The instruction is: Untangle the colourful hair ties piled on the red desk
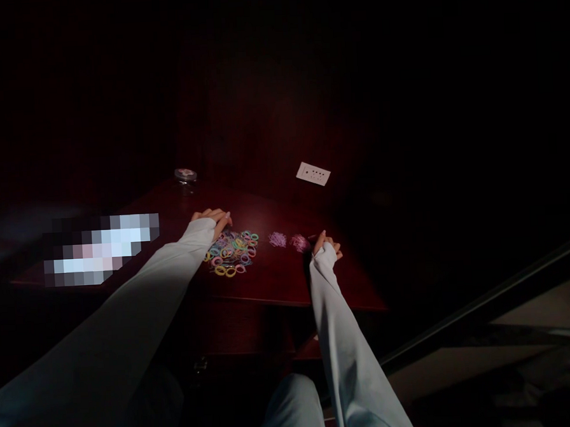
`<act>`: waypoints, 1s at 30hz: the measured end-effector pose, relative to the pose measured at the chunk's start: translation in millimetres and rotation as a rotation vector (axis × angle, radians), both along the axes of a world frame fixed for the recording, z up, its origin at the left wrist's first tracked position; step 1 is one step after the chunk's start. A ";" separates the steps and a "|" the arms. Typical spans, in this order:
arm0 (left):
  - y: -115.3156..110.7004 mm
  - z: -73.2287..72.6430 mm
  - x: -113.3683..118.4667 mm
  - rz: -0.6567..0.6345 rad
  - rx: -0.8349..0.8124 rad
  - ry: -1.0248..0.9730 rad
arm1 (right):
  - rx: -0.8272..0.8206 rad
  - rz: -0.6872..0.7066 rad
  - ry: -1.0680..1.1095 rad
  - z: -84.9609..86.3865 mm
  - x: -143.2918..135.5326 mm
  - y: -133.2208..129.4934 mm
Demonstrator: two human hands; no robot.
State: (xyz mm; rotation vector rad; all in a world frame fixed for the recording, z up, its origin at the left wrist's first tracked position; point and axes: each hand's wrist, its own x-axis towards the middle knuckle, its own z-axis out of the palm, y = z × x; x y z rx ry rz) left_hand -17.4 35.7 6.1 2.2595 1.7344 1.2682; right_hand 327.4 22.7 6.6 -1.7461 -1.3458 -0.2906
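A mixed heap of colourful hair ties (229, 251) lies on the dark red tabletop, with yellow, pink, green and purple rings in it. My left hand (214, 217) rests at the heap's upper left edge, fingers stretched to the right and nothing visible in them. To the right of the heap sit a small purple pile (277, 239) and a small pink pile (299, 243) of thin bands. Right beside the pink pile is my right hand (328, 244), its thumb apart from the loosely bent fingers. No item shows in it, though the sleeve covers part of the palm.
A clear lidded jar (185, 176) stands at the back left of the table (269, 284). Behind it, a white socket plate (313, 174) is on the dark wall. A bright blurred-out patch (110, 248) lies on the left. My knee (295, 404) is below the table's front edge.
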 end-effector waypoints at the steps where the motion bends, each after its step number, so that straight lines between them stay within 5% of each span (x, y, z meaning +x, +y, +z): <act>1: -1.3 1.9 0.3 0.015 0.006 -0.013 | 0.006 0.003 0.042 1.7 -2.4 -0.1; 3: -3.7 6.0 -0.3 0.047 0.011 -0.032 | -0.017 0.046 0.075 6.6 -12.3 -2.7; 12: -7.0 12.5 -5.0 0.178 0.050 -0.066 | -0.204 0.826 -0.602 19.7 -114.3 -30.4; 21: -3.6 14.6 -3.0 0.193 0.025 -0.083 | -0.206 1.019 -0.442 26.4 -163.8 -20.9; 30: 1.2 11.9 -4.2 0.179 0.033 -0.170 | -0.320 0.947 -0.290 7.4 -166.8 -2.3</act>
